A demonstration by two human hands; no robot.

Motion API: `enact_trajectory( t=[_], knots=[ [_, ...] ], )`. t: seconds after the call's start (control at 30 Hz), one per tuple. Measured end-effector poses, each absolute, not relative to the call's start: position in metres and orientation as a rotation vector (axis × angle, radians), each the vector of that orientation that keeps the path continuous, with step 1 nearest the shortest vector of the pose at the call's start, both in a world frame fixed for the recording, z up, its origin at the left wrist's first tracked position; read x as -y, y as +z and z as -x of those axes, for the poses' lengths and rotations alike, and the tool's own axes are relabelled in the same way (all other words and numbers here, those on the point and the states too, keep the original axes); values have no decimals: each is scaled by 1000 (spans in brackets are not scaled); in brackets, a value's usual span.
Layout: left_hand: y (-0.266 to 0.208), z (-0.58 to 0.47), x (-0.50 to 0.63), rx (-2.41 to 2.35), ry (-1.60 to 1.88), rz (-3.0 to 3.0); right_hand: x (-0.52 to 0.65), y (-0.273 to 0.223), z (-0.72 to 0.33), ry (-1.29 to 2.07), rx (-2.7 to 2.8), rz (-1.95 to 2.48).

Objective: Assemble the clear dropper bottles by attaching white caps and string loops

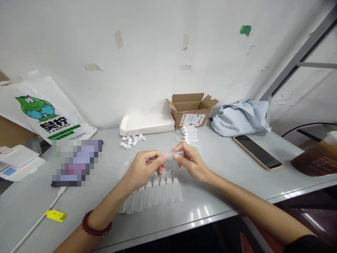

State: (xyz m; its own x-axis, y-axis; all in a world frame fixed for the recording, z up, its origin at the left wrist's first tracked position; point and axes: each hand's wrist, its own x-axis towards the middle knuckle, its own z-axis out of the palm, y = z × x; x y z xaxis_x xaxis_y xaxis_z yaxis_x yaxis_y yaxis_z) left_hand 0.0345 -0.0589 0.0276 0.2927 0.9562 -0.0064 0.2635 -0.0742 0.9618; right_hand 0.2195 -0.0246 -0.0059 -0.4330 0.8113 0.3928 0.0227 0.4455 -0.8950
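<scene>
1. Head view, far left: a white bag (52, 112) stands slanted near the wall, perhaps put there to leave you working room.
2. Beside it, a white cable (52, 203) runs towards you from a pixelated device (79, 165), too blurred to identify.
3. Small white caps (133, 140) sit loose in a pile beyond your left hand (144, 165), probably to be within easy reach.
4. That hand has thumb and fingers pinched on the pale end of a small bottle (179, 153); you likely grip the end to keep it steady.
5. Behind the caps, white trays (147, 124) are stacked against the wall, likely to save space.
6. Under your hands, a row of bottles (163, 191) seems to lie side by side, thin bent tubes pointing away from you.
7. The small bottle is above the table, between your hands; your right hand (191, 160) pinches its clear body.
8. Beyond that hand, more bottles (193, 131) lie before an open cardboard box (192, 117).
9. Farther right, a bunched cloth (240, 119) and a phone (258, 152) rest apart, seemingly set aside.
</scene>
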Motion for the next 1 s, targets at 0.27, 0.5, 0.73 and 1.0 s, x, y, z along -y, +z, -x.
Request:
enact_trajectory(
  t=[0.27, 0.5, 0.73, 1.0],
  knots=[
    [20, -38, 62, -1245, 954, -1633, 22, -6, -215, 1581, 1480, 669],
    [20, -37, 57, -1238, 818, -1566, 21, -6, -215, 1504, 1527, 688],
    [19, -40, 59, -1266, 865, -1588, 21, -3, -215, 1641, 1424, 712],
    [14, -47, 64, -1353, 998, -2054, 16, 2, -217, 1972, 1240, 775]
  ],
)
